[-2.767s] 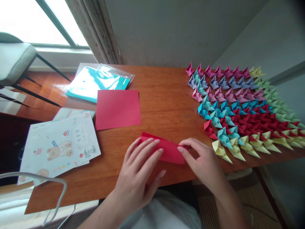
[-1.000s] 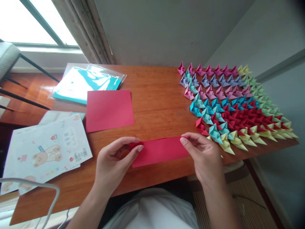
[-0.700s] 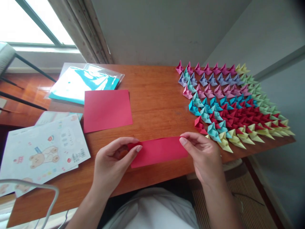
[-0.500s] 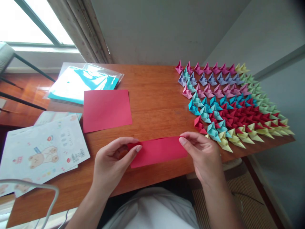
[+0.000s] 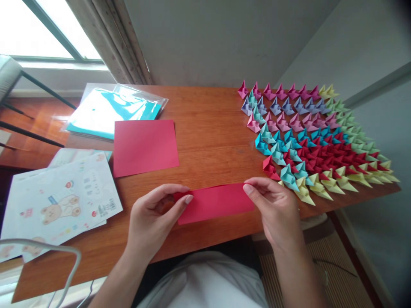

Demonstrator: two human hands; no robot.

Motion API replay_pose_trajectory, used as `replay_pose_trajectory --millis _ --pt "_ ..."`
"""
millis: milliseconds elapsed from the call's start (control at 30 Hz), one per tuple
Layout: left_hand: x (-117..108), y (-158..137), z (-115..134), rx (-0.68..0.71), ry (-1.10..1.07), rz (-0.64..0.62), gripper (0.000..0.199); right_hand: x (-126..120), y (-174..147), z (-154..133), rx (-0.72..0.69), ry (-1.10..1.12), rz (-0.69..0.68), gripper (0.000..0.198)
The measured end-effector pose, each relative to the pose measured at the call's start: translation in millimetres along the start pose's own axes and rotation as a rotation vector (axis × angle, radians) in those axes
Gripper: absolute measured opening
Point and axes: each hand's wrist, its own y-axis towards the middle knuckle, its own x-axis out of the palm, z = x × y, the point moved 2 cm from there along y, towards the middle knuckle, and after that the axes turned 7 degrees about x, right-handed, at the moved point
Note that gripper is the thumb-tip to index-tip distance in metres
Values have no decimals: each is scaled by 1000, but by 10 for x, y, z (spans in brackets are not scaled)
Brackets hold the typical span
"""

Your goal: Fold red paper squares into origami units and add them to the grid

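A sheet of red paper (image 5: 216, 203), folded over into a long rectangle, is held between both hands near the table's front edge. My left hand (image 5: 159, 214) pinches its left end between thumb and fingers. At the right end, my right hand (image 5: 272, 205) grips the upper corner the same way. Along the top the paper's edges part slightly. Beyond my left hand, flat red paper (image 5: 146, 147) lies on the wooden table.
Rows of folded paper boats (image 5: 321, 156) in several colours cover the table's right side. At left are clear-wrapped blue paper (image 5: 117, 109) and sheets with a printed bear (image 5: 64, 205). A white curved tube (image 5: 75, 261) rises at the lower left; a wall stands behind.
The whole view has shifted very slightly, with things appearing a little farther right. Both hands keep the same hold on the folded red paper.
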Motion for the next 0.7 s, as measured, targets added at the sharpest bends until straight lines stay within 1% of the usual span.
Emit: replay_pose_trajectory --millis 100,233,433,700 --pt "3 -3 -17 8 -32 -20 15 -38 -7 8 5 -34 -4 17" --pt "18 -9 -24 -12 -78 -48 13 -110 1 26 -22 -44 29 18" --pt "38 -22 5 -7 -89 -18 14 -176 17 74 -29 -59 64 20" --pt "30 -29 7 10 -65 -10 12 -174 7 57 -42 -81 80 22"
